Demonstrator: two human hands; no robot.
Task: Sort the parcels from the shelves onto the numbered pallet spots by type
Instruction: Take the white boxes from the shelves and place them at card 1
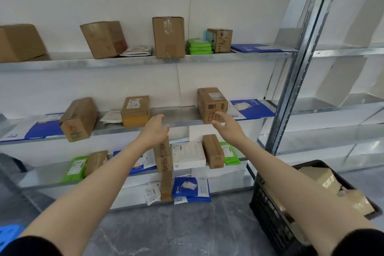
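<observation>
Far L, low corner, we see a blue plastic bit, too cropped to ID. On the metal shelves we count parcels on four levels. L side: a big box up top, a blue mailer flat on the mid shelf w/ a tilted box just beside it, its front corner past the shelf edge, and a green mailer one level down. Next over: a leaning box and white envelopes up top, a labelled box on the mid shelf. Our L hand is stretched out in front of the bare bit of mid shelf just R of that box, grip released, fingers straight, holding nothing. Below it a narrow box stands upright beside a white flat box; above, a tall box, stacked green mailers and a small scribbled box. Our R hand is at the lower front of a brown box on the mid shelf, grip released too, fingers spread; we can't tell if it touches. Far R, on the floor, a black crate w/ cardboard boxes inside.
</observation>
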